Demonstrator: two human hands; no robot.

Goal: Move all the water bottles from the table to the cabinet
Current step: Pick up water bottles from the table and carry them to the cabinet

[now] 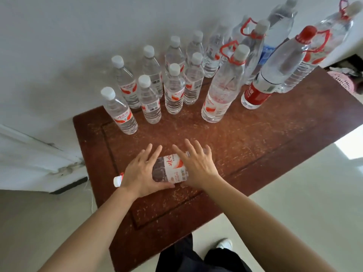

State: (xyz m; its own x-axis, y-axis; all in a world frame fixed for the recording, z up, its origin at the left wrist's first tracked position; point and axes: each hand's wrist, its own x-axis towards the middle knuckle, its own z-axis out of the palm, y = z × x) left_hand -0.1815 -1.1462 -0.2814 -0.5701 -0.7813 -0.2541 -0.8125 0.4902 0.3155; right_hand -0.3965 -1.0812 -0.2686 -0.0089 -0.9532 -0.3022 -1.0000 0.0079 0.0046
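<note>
White-painted wall backs a reddish-brown wooden table with a scratched top, standing on a pale glossy floor. Reading the table top as a dial with 12 at the wall, one clear plastic water bottle with a red-and-white label lies on its side at about 8 o'clock, its white cap pointing toward 8 and its base toward 2.

The left hand covers the neck end, with its fingers straight and spread over the top and the thumb along the near side. The right hand lies over the base end with its fingers also straight and apart. Neither hand is curled round the bottle.

From 10 to 12 o'clock, a cluster of small clear bottles with white caps stands upright near the wall. From 1 to 2 o'clock stand taller clear bottles with red carry loops at the neck, a big bottle with a red cap and red label and a blue-labelled bottle behind it. A pink basket shows past the table's edge at 3 o'clock. At 6 o'clock, below the table's edge, are dark trousers and a white shoe.
</note>
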